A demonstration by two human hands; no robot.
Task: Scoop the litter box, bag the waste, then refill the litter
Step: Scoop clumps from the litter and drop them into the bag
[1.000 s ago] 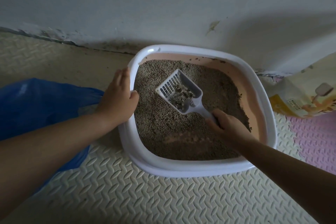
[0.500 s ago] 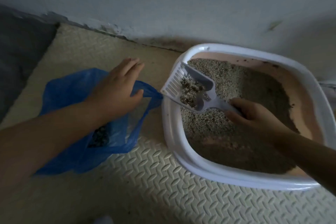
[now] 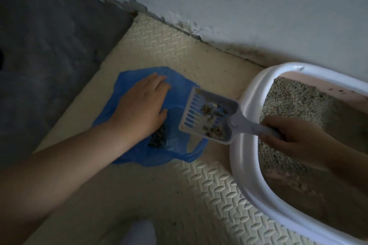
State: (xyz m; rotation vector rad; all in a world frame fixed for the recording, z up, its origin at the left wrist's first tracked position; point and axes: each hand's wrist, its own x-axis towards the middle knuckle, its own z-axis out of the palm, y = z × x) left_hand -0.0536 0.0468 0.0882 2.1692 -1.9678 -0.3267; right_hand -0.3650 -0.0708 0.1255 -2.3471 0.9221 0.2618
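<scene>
Left hand point(image 3: 141, 109): lies flat on the blue bag point(image 3: 127, 85), fingers straight, gripping nothing.
Right hand point(image 3: 288, 141): fingers wrapped tight round the scoop's handle, above the litter box point(image 3: 245, 165).
Scoop point(image 3: 199, 113): slotted head reaches out past the box's white rim, over the bag's open mouth, with dark clumps point(image 3: 207, 109) lying in it.
Bag: on the cream foam mat point(image 3: 169, 45) just beside the box; 1 dark heap of waste point(image 3: 157, 139) inside.
Litter point(image 3: 294, 97): grey grains in the box's pink pan.
</scene>
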